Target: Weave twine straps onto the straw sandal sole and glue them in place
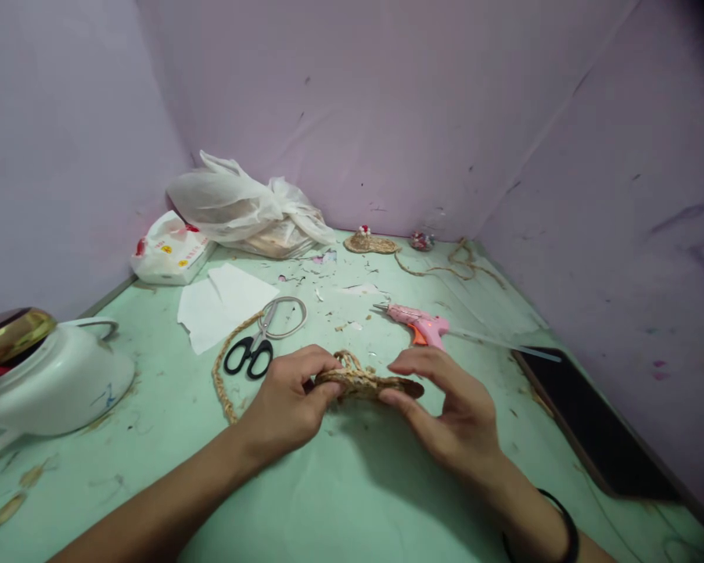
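A small braided-rope slipper [367, 385] is held low over the table, seen nearly edge-on, with loops of cord standing on its top. My left hand [296, 395] pinches its left end between thumb and fingers. At the other end, my right hand [449, 407] has its thumb against the near edge and its curled fingers just above the sole. Exactly where those right fingers touch is hard to see. A length of braided rope [220, 375] lies left of my left hand, beside black-handled scissors [258, 349].
A pink glue gun [416, 322] with a clear stick lies ahead, near a dark phone-like slab [598, 426]. Behind are another rope slipper [369, 243] with beads, loose twine [457, 270] and a plastic bag [246, 203]. White paper [226, 301] and a white container [64, 379] stand left.
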Motion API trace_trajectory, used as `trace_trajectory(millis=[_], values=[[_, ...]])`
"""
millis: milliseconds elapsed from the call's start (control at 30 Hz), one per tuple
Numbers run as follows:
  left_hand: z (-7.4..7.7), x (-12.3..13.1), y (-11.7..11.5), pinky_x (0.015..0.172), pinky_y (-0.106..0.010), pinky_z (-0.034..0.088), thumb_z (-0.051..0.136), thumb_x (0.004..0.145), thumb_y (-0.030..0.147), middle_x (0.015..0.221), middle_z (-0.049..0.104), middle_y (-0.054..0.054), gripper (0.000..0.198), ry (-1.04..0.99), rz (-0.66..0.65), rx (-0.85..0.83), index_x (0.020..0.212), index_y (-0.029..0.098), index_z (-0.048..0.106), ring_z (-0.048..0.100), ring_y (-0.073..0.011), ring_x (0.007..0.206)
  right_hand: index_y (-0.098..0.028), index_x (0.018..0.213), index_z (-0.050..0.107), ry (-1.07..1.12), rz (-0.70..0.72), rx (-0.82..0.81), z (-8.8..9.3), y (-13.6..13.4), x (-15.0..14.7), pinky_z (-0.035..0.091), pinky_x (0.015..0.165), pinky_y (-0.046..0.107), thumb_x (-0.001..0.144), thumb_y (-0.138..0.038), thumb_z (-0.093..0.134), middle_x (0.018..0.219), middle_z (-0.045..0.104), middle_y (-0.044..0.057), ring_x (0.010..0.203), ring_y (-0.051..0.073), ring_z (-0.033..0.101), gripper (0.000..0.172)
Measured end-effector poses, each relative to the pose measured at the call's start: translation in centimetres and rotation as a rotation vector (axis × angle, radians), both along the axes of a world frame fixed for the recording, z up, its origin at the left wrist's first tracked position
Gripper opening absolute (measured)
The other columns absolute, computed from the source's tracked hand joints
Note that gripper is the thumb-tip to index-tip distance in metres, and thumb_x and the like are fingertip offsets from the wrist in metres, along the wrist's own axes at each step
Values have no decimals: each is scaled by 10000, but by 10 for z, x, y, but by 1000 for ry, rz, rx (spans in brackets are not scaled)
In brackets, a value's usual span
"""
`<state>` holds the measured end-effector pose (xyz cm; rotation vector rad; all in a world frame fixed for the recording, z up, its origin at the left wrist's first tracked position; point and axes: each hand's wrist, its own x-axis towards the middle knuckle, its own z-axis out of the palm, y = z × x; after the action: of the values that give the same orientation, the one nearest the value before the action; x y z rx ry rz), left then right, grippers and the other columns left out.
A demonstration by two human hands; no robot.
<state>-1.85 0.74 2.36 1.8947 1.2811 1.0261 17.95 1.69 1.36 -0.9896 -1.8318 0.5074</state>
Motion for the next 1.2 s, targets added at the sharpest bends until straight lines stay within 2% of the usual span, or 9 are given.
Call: trace_trajectory(millis=[67, 133, 233, 367, 633, 933, 1200], values=[[-1, 1, -2, 597, -251, 431, 518, 717, 70, 682, 574, -21, 122, 9, -38, 48, 702, 152, 608, 538, -131, 646, -234, 881, 621, -140, 17, 215, -1, -5, -4, 488, 658, 324, 701, -162, 668, 780, 623, 49, 702, 177, 574, 199], [-4, 2, -5, 611, -256, 450, 525, 710, 60, 720, 588, -42, 122, 9, -65, 121, 746, 142, 607, 554, -140, 678, -227, 841, 628, -261, 10, 358, -1, -9, -7, 489, 712, 349, 703, -132, 657, 717, 618, 39, 642, 159, 553, 171], [-12, 3, -9, 646, -267, 477, 506, 706, 29, 766, 601, -68, 163, 16, -69, 250, 794, 133, 596, 572, -154, 733, -229, 767, 631, -386, 23, 482, -1, -12, -9, 480, 785, 355, 706, -80, 618, 641, 614, 12, 590, 134, 521, 161], [-22, 2, -12, 660, -285, 495, 495, 698, 1, 784, 604, -83, 191, 30, -87, 398, 810, 131, 579, 573, -165, 757, -208, 779, 634, -349, 19, 603, -3, -16, -11, 498, 733, 318, 720, -54, 570, 642, 643, 7, 593, 132, 532, 177], [-25, 2, -13, 639, -293, 503, 500, 682, -16, 768, 606, -106, 176, 45, -71, 484, 782, 111, 571, 578, -176, 733, -152, 753, 609, -333, 62, 588, -5, -17, -15, 517, 702, 318, 743, -33, 518, 673, 676, 43, 581, 136, 581, 150], [-27, 8, -15, 584, -270, 489, 505, 669, -25, 730, 606, -86, 170, 47, -19, 502, 725, 123, 569, 568, -158, 670, -170, 712, 618, -352, 2, 593, -5, -20, -19, 461, 860, 377, 733, -50, 524, 645, 681, 18, 561, 127, 581, 154], [-30, 9, -14, 564, -255, 480, 499, 658, -34, 707, 610, -69, 197, 28, 6, 499, 719, 134, 581, 566, -149, 645, -169, 728, 629, -361, -33, 586, -8, -24, -22, 414, 901, 411, 709, -44, 547, 655, 693, 15, 557, 129, 581, 150]])
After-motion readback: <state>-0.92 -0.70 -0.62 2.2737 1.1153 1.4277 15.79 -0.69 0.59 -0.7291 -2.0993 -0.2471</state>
